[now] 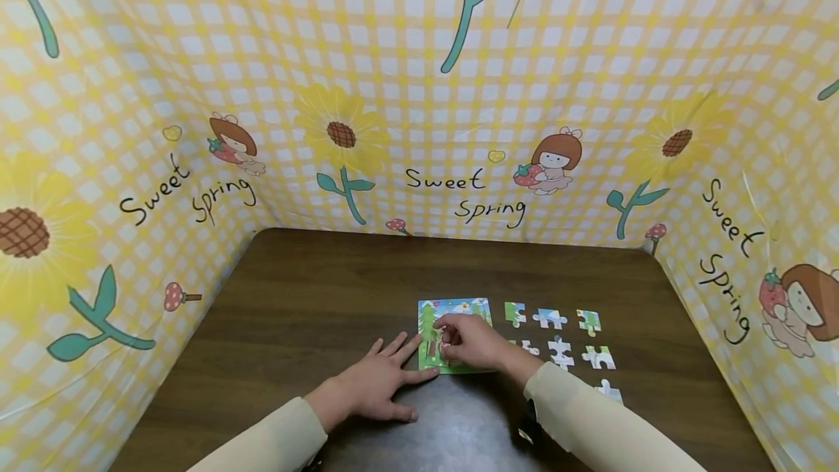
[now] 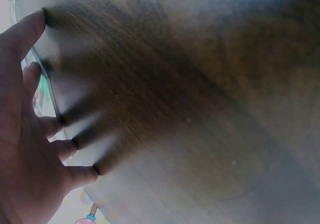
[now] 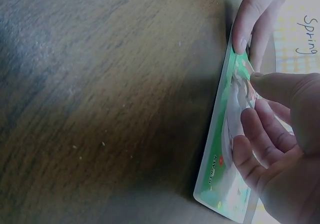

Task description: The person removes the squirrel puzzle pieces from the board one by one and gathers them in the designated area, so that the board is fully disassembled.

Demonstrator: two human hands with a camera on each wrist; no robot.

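A jigsaw puzzle board [image 1: 427,312] with a printed green-tree and sky scene lies flat on the brown table. My left hand [image 1: 373,384] is spread on the table at its left side, forefinger and thumb tips on the board's edge and near corner. Over the middle of the board, my right hand [image 1: 473,341] pinches a small puzzle piece [image 3: 248,93] between thumb and fingers, low over the picture. Most of that piece is hidden by the fingers. In the left wrist view, the left fingers [image 2: 82,176] stand apart with tips on the table.
Right of the board lie several loose puzzle pieces [image 1: 549,318] in rough rows, some partly behind the right forearm and sleeve [image 1: 577,406]. A yellow checked cloth [image 1: 459,130] with flowers and lettering walls in the wooden table [image 1: 314,290] at the back and sides.
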